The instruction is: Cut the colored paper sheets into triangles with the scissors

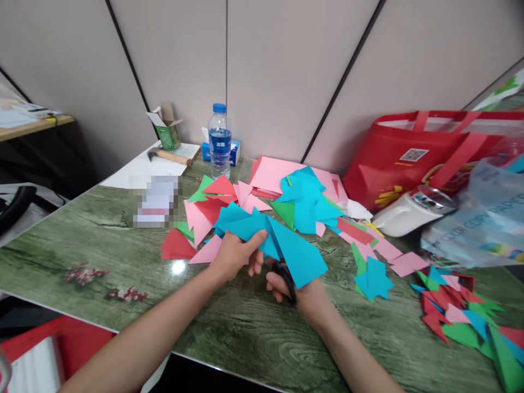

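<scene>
My left hand (241, 254) pinches a blue sheet of paper (297, 254), its thumb on top near the middle. Black-handled scissors (289, 281) are in my right hand (286, 286), just below the sheet. The blades are mostly hidden by the paper, which is split by a slit, with a wide flap hanging over to the right. Under and behind my left hand lie red (178, 245), pink and green paper pieces. Farther back, a heap of blue pieces (307, 199) rests on pink sheets (270, 173).
A water bottle (220, 144), tissue box (234, 154), hammer (170, 155) and small green box (167, 134) stand or lie at the back. A white mug (403, 213) and red bag (380, 158) are at the right. Cut pieces (458, 305) fill the right front. A blurred item (155, 202) lies left.
</scene>
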`<action>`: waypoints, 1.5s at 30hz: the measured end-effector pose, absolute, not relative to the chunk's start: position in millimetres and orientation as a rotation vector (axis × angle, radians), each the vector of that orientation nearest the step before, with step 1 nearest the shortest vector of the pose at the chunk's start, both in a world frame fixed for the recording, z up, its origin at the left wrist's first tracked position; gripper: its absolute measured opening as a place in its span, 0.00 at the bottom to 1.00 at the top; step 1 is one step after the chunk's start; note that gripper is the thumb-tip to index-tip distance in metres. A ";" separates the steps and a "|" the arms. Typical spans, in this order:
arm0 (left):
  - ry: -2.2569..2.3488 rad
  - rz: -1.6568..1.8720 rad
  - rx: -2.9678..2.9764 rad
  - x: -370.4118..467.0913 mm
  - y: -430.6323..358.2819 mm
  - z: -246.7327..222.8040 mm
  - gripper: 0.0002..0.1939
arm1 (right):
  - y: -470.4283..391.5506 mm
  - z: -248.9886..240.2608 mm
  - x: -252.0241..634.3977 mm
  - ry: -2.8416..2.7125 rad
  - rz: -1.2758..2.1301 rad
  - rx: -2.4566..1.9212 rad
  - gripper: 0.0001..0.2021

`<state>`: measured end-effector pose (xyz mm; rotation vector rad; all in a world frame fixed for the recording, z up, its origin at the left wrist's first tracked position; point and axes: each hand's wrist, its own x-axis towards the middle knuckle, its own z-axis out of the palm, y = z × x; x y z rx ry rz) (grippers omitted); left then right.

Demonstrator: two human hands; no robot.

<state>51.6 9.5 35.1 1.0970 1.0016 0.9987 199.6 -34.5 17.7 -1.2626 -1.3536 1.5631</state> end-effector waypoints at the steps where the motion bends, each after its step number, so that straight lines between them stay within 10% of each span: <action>1: 1.005 0.996 1.096 51.7 9.4 35.0 0.18 | -34.6 16.6 199.8 -1.361 1.557 -1.269 0.17; 45: 1.063 1.124 1.055 54.9 9.2 36.0 0.17 | -24.5 -1.4 197.3 -1.359 1.551 -1.361 0.17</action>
